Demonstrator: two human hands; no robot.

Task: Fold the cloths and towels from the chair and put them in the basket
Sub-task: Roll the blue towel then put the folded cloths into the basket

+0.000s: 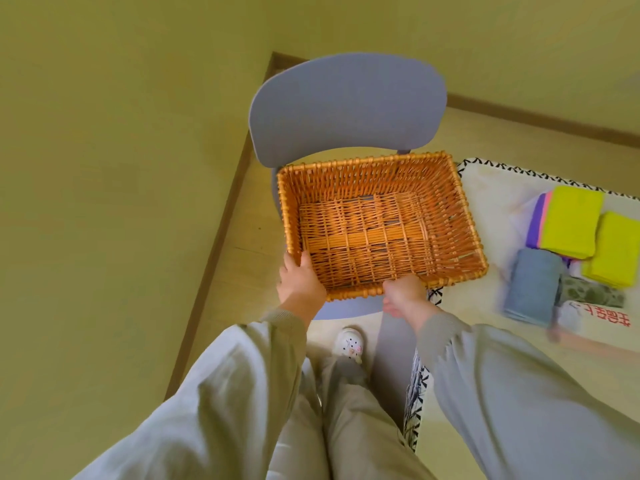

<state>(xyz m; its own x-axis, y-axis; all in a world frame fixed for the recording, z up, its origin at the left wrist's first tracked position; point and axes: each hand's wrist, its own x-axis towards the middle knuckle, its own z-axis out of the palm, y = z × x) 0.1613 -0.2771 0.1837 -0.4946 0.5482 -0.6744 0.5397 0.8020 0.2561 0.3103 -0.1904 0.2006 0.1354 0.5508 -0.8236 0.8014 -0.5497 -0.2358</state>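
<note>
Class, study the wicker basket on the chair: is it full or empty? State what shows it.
Empty. The basket shows its whole woven bottom bare; the folded cloths lie outside it, on the mat beside it.

Wicker basket [367, 161]: orange-brown, open woven lattice. Chair [346, 105]: plain lavender-blue. Mat [491, 188]: cream, bordered with black zigzag marks. Yellow-green cloth [569, 221] and second yellow-green cloth [614, 249]: plain. Towel [531, 285]: blue-grey. Purple cloth [535, 223]: pink strip alongside. Mottled cloth [588, 291]: dark green and grey. Sleeves [214, 393]: pale grey. Trousers [363, 427]: beige. Shoe [348, 342]: white, dark dots. Walls [104, 168]: yellow-green.
</note>
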